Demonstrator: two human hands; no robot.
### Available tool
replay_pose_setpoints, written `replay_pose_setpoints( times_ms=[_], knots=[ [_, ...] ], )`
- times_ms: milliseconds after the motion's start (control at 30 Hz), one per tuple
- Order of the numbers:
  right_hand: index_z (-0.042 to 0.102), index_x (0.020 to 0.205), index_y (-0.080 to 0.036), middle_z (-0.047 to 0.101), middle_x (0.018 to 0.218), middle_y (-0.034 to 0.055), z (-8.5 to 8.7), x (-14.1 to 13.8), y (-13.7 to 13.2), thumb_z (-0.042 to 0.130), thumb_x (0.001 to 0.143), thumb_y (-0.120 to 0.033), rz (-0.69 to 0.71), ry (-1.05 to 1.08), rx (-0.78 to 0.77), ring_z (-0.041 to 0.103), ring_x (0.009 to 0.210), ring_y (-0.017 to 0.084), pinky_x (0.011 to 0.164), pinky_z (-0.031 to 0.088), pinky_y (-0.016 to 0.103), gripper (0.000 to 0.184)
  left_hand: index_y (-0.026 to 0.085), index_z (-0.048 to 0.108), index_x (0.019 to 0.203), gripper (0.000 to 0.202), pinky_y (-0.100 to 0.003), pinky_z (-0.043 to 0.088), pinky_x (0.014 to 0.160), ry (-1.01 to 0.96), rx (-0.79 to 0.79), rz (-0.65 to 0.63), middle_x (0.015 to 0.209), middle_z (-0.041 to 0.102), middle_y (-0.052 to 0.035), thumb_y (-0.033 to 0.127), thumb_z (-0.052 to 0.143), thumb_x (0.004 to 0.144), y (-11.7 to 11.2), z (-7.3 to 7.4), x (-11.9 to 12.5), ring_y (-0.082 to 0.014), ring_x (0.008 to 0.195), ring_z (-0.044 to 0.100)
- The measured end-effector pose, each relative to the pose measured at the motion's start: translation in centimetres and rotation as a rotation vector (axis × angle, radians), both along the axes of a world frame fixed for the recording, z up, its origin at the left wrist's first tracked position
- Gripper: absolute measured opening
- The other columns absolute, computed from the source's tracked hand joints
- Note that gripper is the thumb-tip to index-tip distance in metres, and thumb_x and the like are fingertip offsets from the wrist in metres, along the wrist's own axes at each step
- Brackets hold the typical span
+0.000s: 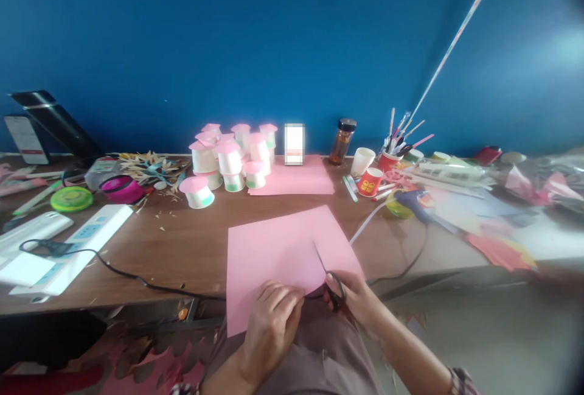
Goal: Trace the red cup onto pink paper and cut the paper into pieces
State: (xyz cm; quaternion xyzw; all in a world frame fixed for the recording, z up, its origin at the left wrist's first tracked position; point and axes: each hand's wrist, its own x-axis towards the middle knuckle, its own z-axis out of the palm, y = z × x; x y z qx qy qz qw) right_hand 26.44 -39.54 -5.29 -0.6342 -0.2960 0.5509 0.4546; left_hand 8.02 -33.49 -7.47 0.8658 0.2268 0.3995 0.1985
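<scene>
A pink paper sheet (278,255) lies partly over the front edge of the brown table (182,243). My left hand (271,322) is closed on the sheet's near edge, fingers curled over it. My right hand (353,297) grips black-handled scissors (329,278), whose blades point up into the sheet from its near edge. Both hands sit close together at the table's front, just above my lap.
A cluster of white cups with pink tops (230,157) stands at the back, beside more pink paper (296,179). A white power strip (68,249) with a black cable lies left. Red cups (370,181), a brush holder, a glue gun (413,200) and paper scraps crowd the right.
</scene>
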Motion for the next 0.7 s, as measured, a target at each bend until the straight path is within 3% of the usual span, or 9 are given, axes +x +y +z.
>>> replay_pose_setpoints(
  times_ms=[400,700],
  knots=[
    [0.057,0.068,-0.015,0.056,0.054,-0.0016,-0.28,0.45,0.06,0.062,0.064,-0.069,0.024,0.042,-0.024,0.047,0.042,0.007,0.035,0.031,0.016,0.055,0.018,0.062,0.098,0.020,-0.033,0.050,0.075,-0.059,-0.009,0.062,0.082,0.065,-0.0058,0.010,0.050,0.084,0.39,-0.31,-0.17,-0.0170,0.078,0.061],
    [0.058,0.064,-0.014,0.055,0.051,-0.0013,0.14,0.33,0.18,0.060,0.068,-0.068,0.032,0.015,0.050,0.044,0.040,0.006,0.034,0.032,0.016,0.054,0.018,0.061,0.100,0.023,-0.035,0.049,0.075,-0.036,0.003,-0.014,0.082,0.065,-0.0065,0.006,0.053,0.082,-0.37,-0.09,-0.07,-0.0179,0.078,0.059]
  ],
)
